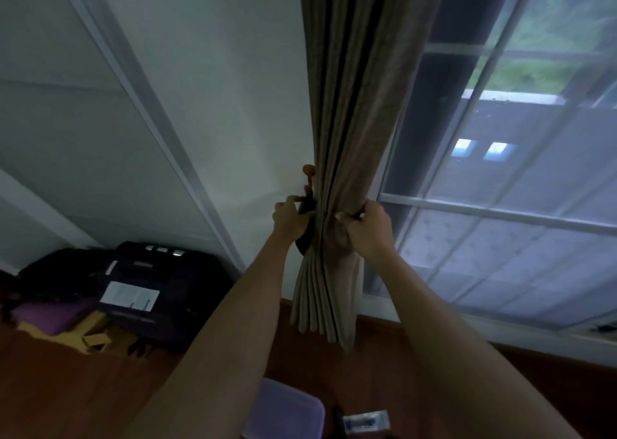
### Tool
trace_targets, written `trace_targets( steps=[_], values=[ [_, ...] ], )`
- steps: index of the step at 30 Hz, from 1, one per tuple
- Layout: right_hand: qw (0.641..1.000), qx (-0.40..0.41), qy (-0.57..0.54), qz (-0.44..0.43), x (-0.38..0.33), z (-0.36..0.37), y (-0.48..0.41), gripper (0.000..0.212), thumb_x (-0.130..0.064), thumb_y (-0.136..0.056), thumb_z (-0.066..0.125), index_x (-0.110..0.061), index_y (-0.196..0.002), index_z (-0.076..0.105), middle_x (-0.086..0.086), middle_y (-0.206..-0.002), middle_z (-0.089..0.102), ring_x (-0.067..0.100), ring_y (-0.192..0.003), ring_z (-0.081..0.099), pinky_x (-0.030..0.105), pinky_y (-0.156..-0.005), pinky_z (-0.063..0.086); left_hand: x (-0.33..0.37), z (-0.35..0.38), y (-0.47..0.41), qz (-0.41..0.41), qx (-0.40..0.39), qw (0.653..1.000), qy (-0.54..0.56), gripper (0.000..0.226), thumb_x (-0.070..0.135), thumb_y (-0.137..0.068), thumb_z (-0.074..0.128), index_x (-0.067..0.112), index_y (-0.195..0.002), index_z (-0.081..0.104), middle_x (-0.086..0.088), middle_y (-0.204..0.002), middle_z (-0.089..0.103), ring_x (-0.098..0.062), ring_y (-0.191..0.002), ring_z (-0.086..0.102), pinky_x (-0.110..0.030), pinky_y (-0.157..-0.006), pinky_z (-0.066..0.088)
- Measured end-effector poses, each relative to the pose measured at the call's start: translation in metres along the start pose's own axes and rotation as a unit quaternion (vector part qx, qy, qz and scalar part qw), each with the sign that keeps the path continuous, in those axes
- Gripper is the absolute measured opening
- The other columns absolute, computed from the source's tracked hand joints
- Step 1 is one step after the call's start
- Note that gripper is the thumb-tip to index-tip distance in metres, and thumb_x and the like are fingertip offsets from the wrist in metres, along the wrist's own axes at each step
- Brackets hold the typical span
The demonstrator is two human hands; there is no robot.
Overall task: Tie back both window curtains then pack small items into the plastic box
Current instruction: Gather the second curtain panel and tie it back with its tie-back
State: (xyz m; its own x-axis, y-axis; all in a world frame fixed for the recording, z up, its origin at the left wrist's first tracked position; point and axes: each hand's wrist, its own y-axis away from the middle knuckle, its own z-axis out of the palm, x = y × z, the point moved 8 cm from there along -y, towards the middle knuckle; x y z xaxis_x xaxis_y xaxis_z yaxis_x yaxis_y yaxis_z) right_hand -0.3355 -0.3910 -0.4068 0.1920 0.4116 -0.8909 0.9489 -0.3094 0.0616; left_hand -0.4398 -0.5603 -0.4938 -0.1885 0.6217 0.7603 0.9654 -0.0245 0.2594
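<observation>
At the bottom edge, down by the floor (66, 388), the box (287, 412) sits with a small packet (365, 422) just beside it, both well apart from the hands. Higher up, the left hand (288, 220) pinches the end of the dark tieback (302, 245) between thumb and fingertips, right at the hook (309, 171) on the wall. The right hand (365, 231) has its fingers curled round the gathered curtain (350, 104), squeezing the folds together.

The main risk, as I judge it, is the tieback's end missing the hook or slipping off its knob. If the right hand lets go before the end is seated, the folds would spring loose and spread across the window (500, 178) beyond. Too hard a pull might also strain the hook. Whether the end is already over the hook cannot be told.
</observation>
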Motion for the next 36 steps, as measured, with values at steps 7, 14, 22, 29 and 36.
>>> trace_targets(
  steps=[7,14,22,29,36],
  values=[
    [0.998,0.052,0.033,-0.018,0.007,-0.014,0.014,0.015,-0.023,-0.089,0.067,-0.011,-0.096,0.061,0.003,-0.109,0.04,0.008,-0.083,0.042,0.022,-0.085,0.038,-0.012,0.008,0.005,0.027,-0.02,0.993,0.11,0.026,0.017,-0.09,0.063,0.007,-0.106,0.045,-0.005,-0.098,0.058,-0.019,-0.09,0.056,-0.018,-0.069,0.047],
    [0.992,0.099,0.061,-0.041,0.009,-0.01,0.029,0.016,-0.023,-0.089,0.067,-0.008,-0.095,0.065,0.0,-0.103,0.048,-0.006,-0.076,0.042,-0.006,-0.063,0.031,-0.006,0.001,0.028,-0.001,-0.084,0.981,0.176,0.03,0.03,-0.094,0.059,0.003,-0.101,0.069,-0.014,-0.102,0.068,-0.024,-0.091,0.064,-0.032,-0.085,0.049],
    [0.99,0.118,0.068,-0.041,0.011,-0.021,0.039,0.011,-0.024,-0.089,0.067,-0.014,-0.092,0.069,0.0,-0.086,0.067,0.002,-0.068,0.055,0.004,-0.054,0.033,-0.01,-0.009,0.117,-0.042,-0.17,0.904,0.39,0.024,0.018,-0.095,0.056,-0.001,-0.108,0.067,-0.008,-0.095,0.074,-0.018,-0.09,0.069,-0.028,-0.085,0.053],
    [0.997,0.052,0.034,-0.039,0.002,-0.014,0.054,0.005,-0.019,-0.09,0.066,-0.015,-0.09,0.063,-0.015,-0.076,0.055,-0.005,-0.069,0.053,0.003,-0.052,0.04,-0.002,0.023,0.164,-0.082,-0.189,0.86,0.466,0.026,0.016,-0.095,0.056,0.0,-0.112,0.067,-0.013,-0.111,0.071,-0.023,-0.099,0.069,-0.029,-0.08,0.056],
    [0.997,0.012,0.041,-0.072,0.006,-0.014,0.057,0.018,-0.026,-0.088,0.069,-0.012,-0.099,0.068,-0.005,-0.087,0.065,-0.001,-0.074,0.057,0.008,-0.062,0.039,-0.004,0.016,0.15,-0.039,-0.091,0.91,0.402,0.034,0.017,-0.085,0.072,0.0,-0.112,0.063,-0.016,-0.108,0.069,-0.026,-0.096,0.068,-0.034,-0.083,0.058]
  ],
)
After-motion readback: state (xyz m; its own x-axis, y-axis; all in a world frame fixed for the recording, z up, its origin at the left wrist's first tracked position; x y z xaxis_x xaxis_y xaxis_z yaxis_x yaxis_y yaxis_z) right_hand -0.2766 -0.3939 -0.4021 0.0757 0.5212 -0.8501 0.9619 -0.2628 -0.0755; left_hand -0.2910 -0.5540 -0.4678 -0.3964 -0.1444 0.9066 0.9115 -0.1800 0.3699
